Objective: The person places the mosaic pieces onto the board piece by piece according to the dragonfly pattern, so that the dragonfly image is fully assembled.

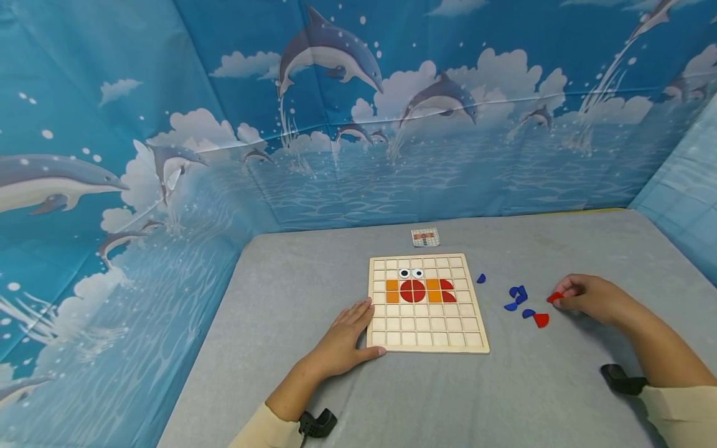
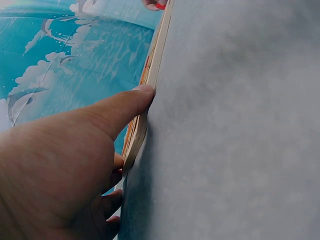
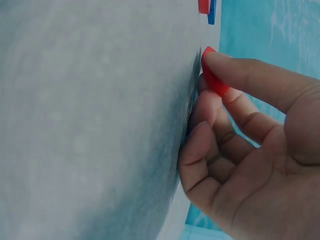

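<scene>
The wooden grid board [image 1: 427, 341] lies flat, bearing orange squares [image 1: 392, 291], a red circle of quarter pieces [image 1: 412, 291], two more red pieces and two eye pieces [image 1: 404, 273]. My left hand [image 1: 348, 341] rests at its lower left corner, fingers extended along the left edge and thumb on the near edge. To the right of the board, my right hand [image 1: 592, 300] pinches a red piece [image 3: 214, 75] between thumb and index finger, just over the table. Beside that hand lie another red piece [image 1: 541, 320] and several blue pieces [image 1: 528, 313].
A small printed card [image 1: 426, 237] lies behind the board. One blue piece [image 1: 481, 279] sits apart, near the board's right edge. The grey table [image 1: 291, 280] is bordered at the back and left by a blue dolphin curtain [image 1: 336, 186].
</scene>
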A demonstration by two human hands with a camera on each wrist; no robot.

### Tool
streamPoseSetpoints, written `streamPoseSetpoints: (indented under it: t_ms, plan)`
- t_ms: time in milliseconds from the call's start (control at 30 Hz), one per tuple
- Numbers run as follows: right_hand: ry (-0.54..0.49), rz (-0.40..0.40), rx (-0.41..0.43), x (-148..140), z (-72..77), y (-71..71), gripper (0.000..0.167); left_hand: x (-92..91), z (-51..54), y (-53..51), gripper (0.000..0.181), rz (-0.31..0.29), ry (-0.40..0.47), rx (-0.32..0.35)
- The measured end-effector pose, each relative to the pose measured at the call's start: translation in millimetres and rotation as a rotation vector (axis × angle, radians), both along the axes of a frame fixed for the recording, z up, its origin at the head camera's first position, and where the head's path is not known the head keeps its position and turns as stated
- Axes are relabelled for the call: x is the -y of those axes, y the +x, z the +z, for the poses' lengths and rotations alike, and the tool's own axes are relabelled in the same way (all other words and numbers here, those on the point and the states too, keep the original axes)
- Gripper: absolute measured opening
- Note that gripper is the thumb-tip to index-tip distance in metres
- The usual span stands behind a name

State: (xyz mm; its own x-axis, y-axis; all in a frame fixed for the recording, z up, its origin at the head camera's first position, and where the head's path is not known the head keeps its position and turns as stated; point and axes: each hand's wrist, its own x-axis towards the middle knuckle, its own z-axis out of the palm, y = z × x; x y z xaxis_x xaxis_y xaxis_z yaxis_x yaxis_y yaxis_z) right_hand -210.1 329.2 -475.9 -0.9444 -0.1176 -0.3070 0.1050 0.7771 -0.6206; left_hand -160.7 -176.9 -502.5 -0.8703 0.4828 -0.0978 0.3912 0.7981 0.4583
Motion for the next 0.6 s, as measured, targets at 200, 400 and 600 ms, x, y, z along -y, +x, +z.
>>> streamPoseSetpoints:
  t_ms: [200, 400, 600]
  plan:
    - [0.000, -0.045, -0.046, 7.5, 4.5, 1.8, 0.033, -0.2, 0.6, 0.9, 0.091, 0.006, 0.003, 0.006]
    - [-0.035, -0.056, -0.101, 22.8, 13.7, 2.3, 0.041, -0.1, 1.0, 1.0, 0.091, 0.007, 0.006, 0.007]
    - [-0.082, -0.051, -0.146, 46.1, 21.3, 2.6, 0.042, 0.1, 0.6, 0.6, 0.091, 0.004, 0.005, 0.002]
